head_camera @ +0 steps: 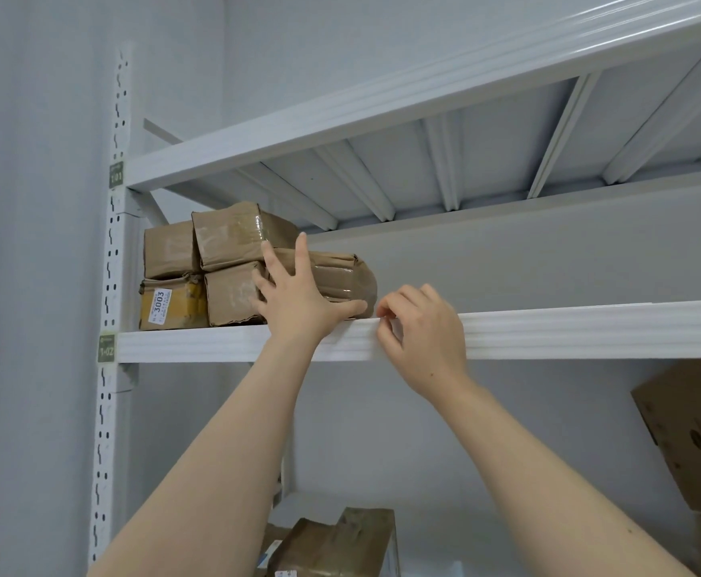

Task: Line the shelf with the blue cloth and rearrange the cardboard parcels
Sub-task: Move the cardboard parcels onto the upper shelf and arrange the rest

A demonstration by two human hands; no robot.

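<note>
Several brown cardboard parcels are stacked at the left end of the white shelf (590, 331). One carries a yellow side and a "3003" label (174, 306), and a dented one (232, 235) lies on top. My left hand (299, 293) is spread over the front of a tape-wrapped parcel (340, 276) at the stack's right side, with the thumb along its lower edge. My right hand (423, 335) is just right of it, fingers curled and fingertips pinched at the lip of the shelf's front beam, with nothing visible in them. No blue cloth is in view.
Another white shelf (382, 106) runs overhead. A perforated upright post (111, 285) with tags "1-01" and "1-02" bounds the left side. On the level below stand a large brown box (690, 443) at the right and taped parcels (340, 543) at the bottom centre.
</note>
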